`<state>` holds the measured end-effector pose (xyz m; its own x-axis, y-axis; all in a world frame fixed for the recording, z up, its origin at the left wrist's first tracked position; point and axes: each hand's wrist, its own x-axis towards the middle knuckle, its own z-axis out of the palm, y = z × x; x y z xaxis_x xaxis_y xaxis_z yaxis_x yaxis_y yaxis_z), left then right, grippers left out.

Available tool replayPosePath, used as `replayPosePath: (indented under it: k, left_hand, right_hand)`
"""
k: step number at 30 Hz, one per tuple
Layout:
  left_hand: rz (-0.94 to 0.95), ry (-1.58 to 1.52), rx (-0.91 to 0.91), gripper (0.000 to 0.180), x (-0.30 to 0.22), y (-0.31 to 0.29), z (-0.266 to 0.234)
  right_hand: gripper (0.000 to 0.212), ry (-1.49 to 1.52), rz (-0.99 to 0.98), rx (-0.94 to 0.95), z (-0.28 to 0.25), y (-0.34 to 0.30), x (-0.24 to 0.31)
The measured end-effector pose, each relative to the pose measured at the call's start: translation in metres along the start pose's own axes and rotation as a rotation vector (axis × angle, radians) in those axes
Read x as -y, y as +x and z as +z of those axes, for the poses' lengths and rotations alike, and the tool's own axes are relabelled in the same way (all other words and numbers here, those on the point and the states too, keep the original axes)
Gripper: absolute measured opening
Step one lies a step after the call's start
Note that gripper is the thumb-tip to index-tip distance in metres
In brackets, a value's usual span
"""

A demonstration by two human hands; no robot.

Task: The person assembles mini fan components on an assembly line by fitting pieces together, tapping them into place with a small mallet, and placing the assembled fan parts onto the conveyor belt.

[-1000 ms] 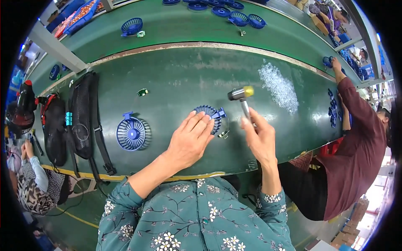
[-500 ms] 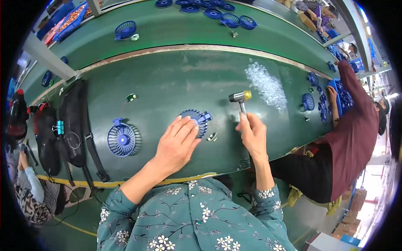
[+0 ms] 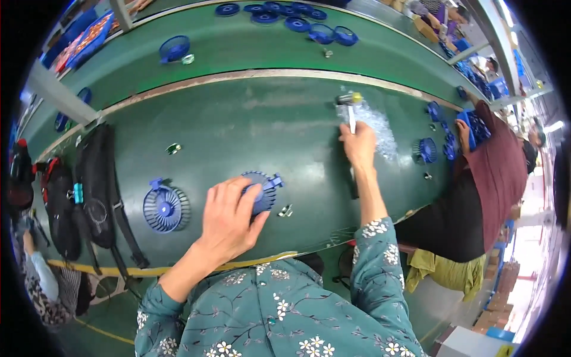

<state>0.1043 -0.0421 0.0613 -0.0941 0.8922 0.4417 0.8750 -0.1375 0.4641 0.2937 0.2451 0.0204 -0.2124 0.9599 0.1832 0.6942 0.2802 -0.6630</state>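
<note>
My left hand [image 3: 229, 217] grips the left edge of a round blue slotted fan housing [image 3: 263, 199], which lies on the green table; the fingers cover part of it. A small clip-like bracket sticks out of its upper right. Close by on the right lies a small circuit board [image 3: 285, 210]. My right hand [image 3: 360, 146] is closed round the handle of a mallet [image 3: 352, 113]. The mallet's black-and-yellow head, blurred, is over the near-left part of a heap of small clear pieces [image 3: 379, 134]. Another blue fan housing [image 3: 166, 209] rests left of my left hand.
Black straps and bags [image 3: 98, 190] lie at the table's left end. Another small board [image 3: 173, 149] sits mid-left. Beyond the pale ledge [image 3: 256, 74], a green belt carries blue fan parts [image 3: 264, 16]. On the right, a co-worker in maroon [image 3: 496, 160] reaches to a blue bin [image 3: 476, 128].
My right hand has carried the mallet away from me, up to the clear pieces. The left hand has slid slightly left on the housing, uncovering more of it. The whole view has shifted a little.
</note>
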Motion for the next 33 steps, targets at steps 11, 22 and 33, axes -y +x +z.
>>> replayPosePath:
  k: [11, 22, 33]
  left_hand:
    - [-0.172, 0.217, 0.123, 0.085, 0.000, 0.009, 0.017]
    - [-0.095, -0.268, -0.024, 0.075, 0.011, 0.005, 0.001]
    - [-0.075, -0.412, 0.014, 0.076, 0.005, -0.002, -0.003]
  right_hand:
    - [0.026, 0.047, 0.058, 0.101, -0.004, -0.045, 0.037]
    - [0.015, 1.224, 0.588, 0.789, -0.028, -0.106, 0.072]
    - [0.022, 1.332, 0.665, 0.942, -0.009, -0.135, 0.088]
